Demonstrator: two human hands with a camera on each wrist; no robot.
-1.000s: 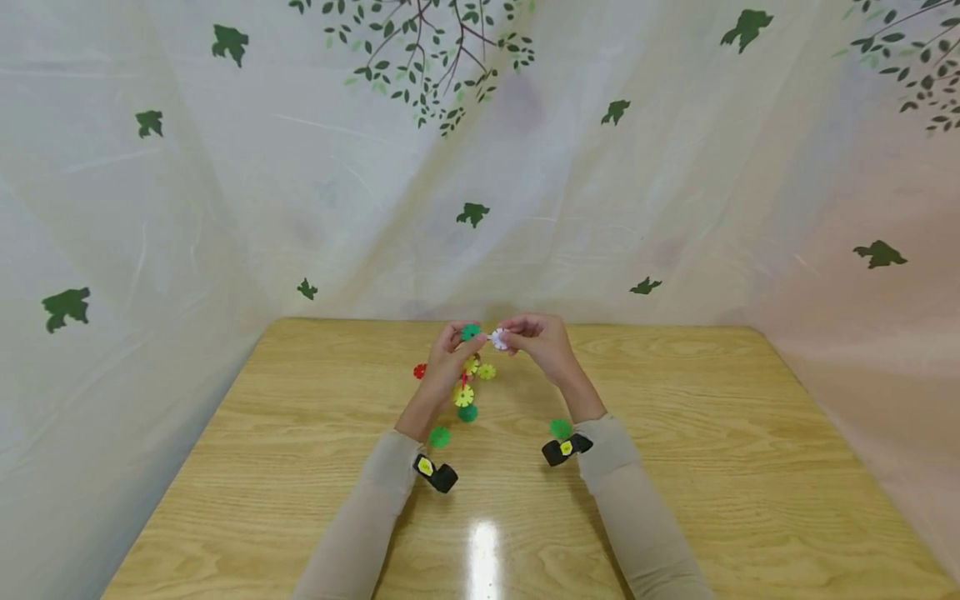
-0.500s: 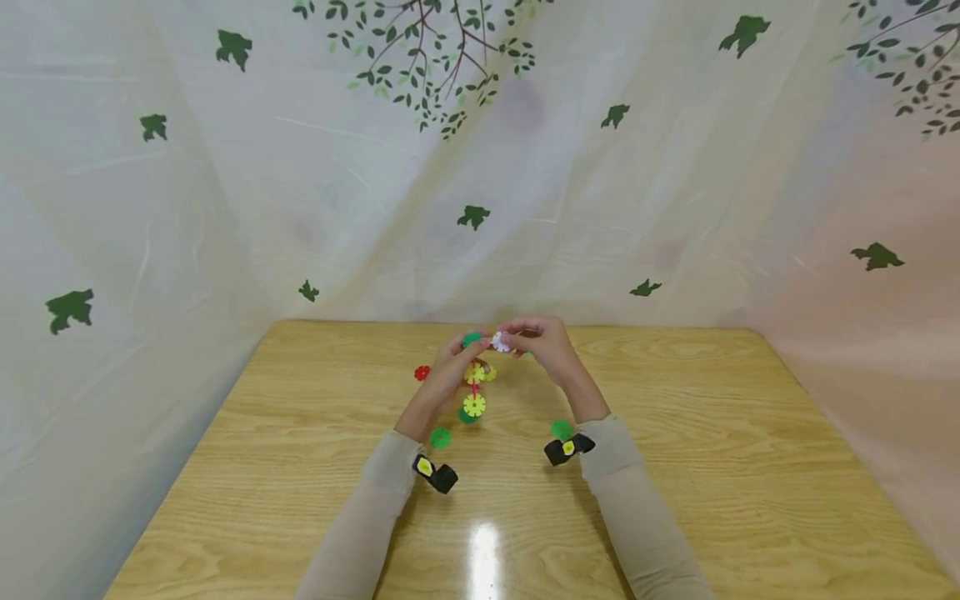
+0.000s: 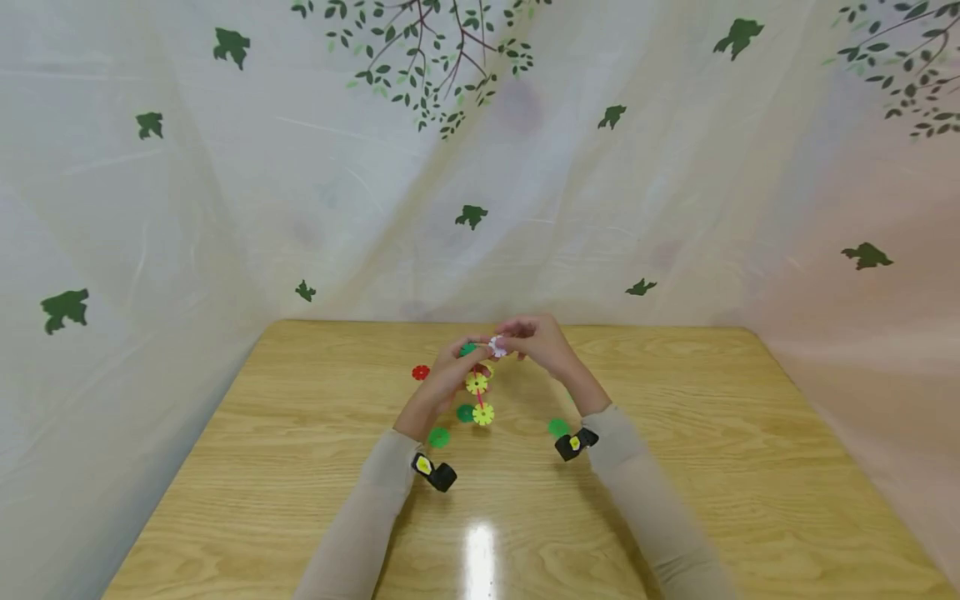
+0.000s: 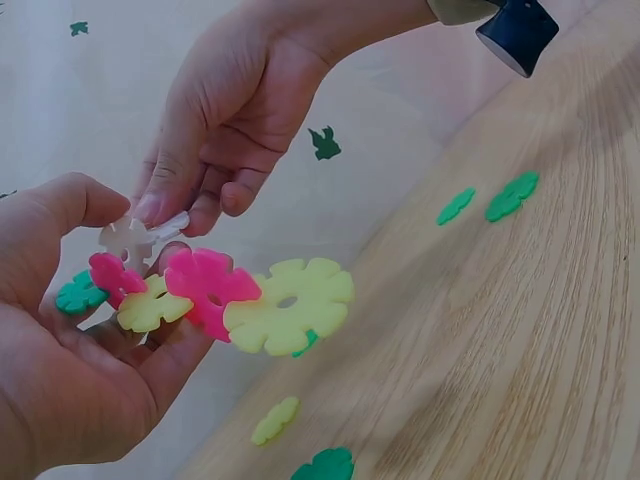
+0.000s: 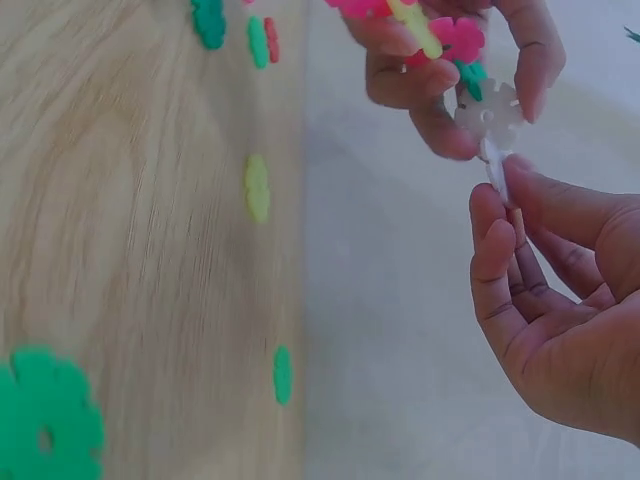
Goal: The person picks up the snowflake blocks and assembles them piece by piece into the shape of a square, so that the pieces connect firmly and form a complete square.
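Note:
My left hand (image 3: 444,375) holds a chain of slotted, flower-shaped plastic discs above the far middle of the table. In the left wrist view, the chain has a green disc (image 4: 82,292), two pink discs, a small-looking yellow disc (image 4: 155,304) and a yellow end disc (image 4: 288,306). A whitish disc (image 5: 488,116) sits by the left fingers. My right hand (image 3: 546,347) pinches a second white disc (image 5: 495,172) between thumb and fingers, at an angle to the first. Their edges meet; how deep the slots engage I cannot tell.
Loose discs lie on the wooden table (image 3: 300,500): a red one (image 3: 421,372), a dark green one (image 3: 465,413), a green one (image 3: 439,437) and another green one (image 3: 558,427) near the right cuff. A patterned cloth (image 3: 375,242) hangs behind the far edge.
The chain's yellow end has swung right and toward me, showing more of the pink link. Both hands have lowered slightly, and the right hand has shifted a little left with the white disc.

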